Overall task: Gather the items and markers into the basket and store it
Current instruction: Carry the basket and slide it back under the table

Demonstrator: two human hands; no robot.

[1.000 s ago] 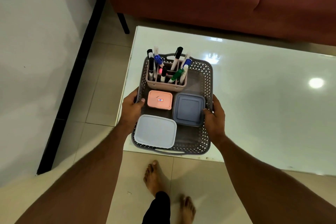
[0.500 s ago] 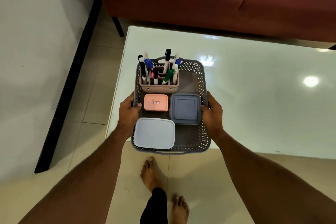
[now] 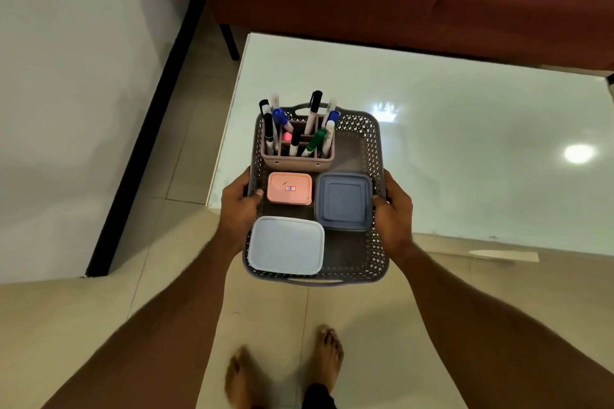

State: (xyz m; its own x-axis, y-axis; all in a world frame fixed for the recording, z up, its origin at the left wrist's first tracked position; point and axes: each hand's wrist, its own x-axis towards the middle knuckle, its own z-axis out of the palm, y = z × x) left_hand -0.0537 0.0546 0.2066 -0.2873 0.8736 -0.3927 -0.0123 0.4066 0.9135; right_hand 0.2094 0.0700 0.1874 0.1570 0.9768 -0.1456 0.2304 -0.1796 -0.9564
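- Basket [image 3: 372,149]: grey perforated plastic, stiff, light; held partly past the table [image 3: 465,129] edge. Left hand [image 3: 237,206] and right hand [image 3: 393,209] clamp its side rims, fingers curled.
- Lidded containers [image 3: 286,245]: flat, likely to slide.
- Markers [image 3: 312,143]: upright in caddy [image 3: 295,161], top-heavy; keep level.

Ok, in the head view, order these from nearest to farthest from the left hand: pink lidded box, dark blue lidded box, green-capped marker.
1. Pink lidded box: beside the left hand, by its thumb.
2. Green-capped marker: in the holder, at the far end.
3. Dark blue lidded box: by the opposite wall.
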